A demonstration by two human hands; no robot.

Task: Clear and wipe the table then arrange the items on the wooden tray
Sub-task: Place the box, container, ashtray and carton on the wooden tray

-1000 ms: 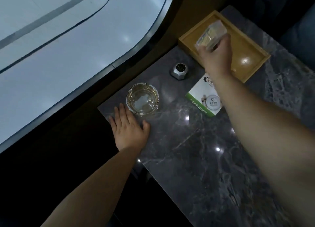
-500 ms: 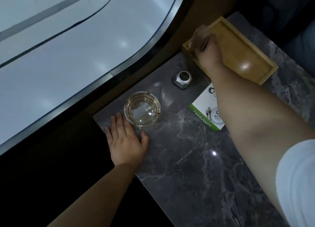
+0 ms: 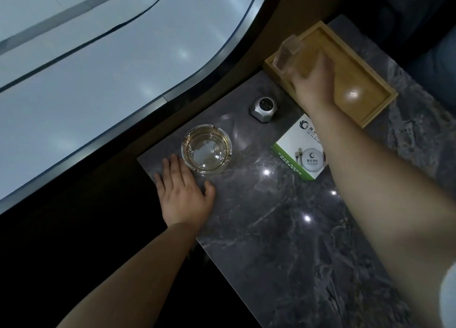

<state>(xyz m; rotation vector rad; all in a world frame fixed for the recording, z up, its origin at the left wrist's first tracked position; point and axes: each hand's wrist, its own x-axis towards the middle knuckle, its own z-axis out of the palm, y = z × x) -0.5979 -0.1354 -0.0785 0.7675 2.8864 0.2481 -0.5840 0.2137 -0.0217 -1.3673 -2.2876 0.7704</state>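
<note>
Head view, single frame, entries listed from the fingers outward.

Right hand (image 3: 313,83): fingers wrapped round a clear rectangular container (image 3: 290,54), seen from the back of the hand; the fingertips themselves are hidden behind it. The container is tilted, not upright. Its long axis runs from the palm up and to the left in the picture, its free end pointing toward the window-side corner of the wooden tray (image 3: 370,105). Whether its lower edge touches the tray floor cannot be told; the outline is blurred.

Wooden tray: rectangular, long axis running from the upper left to the lower right of the picture, set at the far end of the grey marble table (image 3: 283,229). The container hangs over its left end; the rest of the floor shows bare wood.

Left hand (image 3: 183,194): flat on the table, fingers straight and together, holding nothing, its fingertips just beside the glass ashtray (image 3: 206,151).

Items still on the table, between the two hands: glass ashtray, nearest the left hand; small silver hexagonal object (image 3: 263,108); white-and-green printed box (image 3: 299,152), partly under the right forearm.

Judgement: the container needs levelling along the tray's long axis before release.
</note>
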